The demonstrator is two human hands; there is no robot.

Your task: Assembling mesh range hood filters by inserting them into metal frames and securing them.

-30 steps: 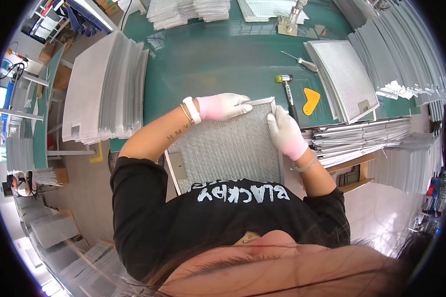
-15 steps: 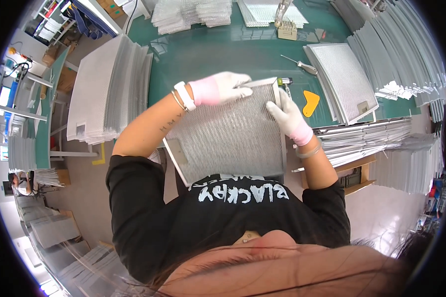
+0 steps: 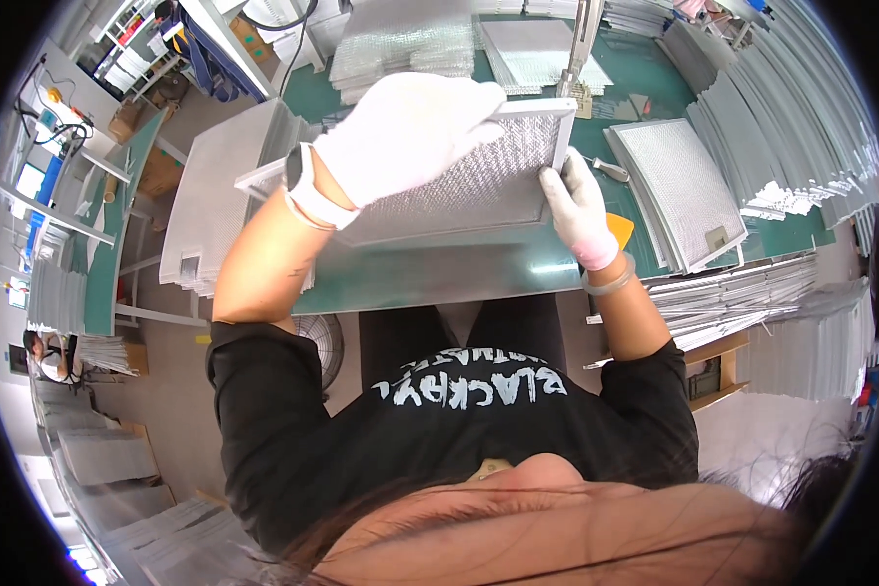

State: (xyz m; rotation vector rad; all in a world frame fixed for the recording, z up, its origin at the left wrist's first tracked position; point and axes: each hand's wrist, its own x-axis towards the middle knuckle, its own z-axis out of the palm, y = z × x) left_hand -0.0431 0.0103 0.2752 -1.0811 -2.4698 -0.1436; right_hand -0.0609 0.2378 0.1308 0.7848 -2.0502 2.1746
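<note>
Holding the mesh filter [image 3: 459, 186] raised and tilted above the green table [image 3: 439, 278], both gloved hands grip it. Left hand [image 3: 400, 132] lies spread over the upper face, fingers closed over the top frame edge. Right hand [image 3: 578, 205] clasps the right frame edge. Panel appears light, thin and fairly stiff; mesh likely dents under pressure. Grip the metal frame on opposite edges, not the mesh centre. More filters [image 3: 679, 190] lie stacked near the right hand

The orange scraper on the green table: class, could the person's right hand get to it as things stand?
Probably, but not freely. The orange scraper lies just beside the right hand, with nothing between them, yet that hand grips the mesh panel edge, so it would need to let go first.
</note>
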